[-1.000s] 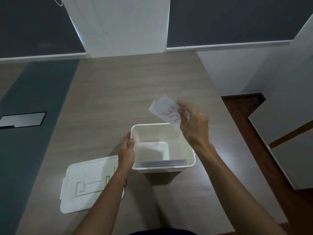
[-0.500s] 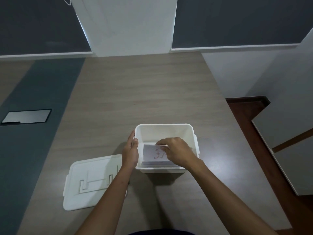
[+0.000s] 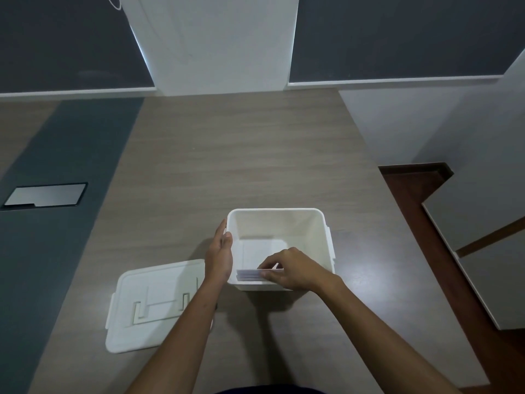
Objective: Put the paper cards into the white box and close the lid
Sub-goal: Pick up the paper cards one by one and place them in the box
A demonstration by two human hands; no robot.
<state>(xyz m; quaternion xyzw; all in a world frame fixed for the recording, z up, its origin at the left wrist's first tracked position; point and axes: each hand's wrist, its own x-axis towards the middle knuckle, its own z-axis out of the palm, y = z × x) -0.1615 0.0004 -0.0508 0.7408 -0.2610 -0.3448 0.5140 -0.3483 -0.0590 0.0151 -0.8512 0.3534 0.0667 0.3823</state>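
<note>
The white box stands open on the wooden table, near its front. Inside, against the near wall, several paper cards stand on edge. My right hand reaches into the box over the near rim, its fingers pinched on the top edges of the cards. My left hand lies flat against the box's left outer wall, fingers together, steadying it. The white lid lies on the table to the left of the box, partly under my left forearm.
The table runs back to a white pillar and dark wall panels. A dark strip with a metal floor plate lies on the left. The table's right edge drops to a reddish-brown floor.
My right hand brought a card with red writing from above the box down inside it and pressed it against the stack at the near wall. The left hand stayed on the box.
</note>
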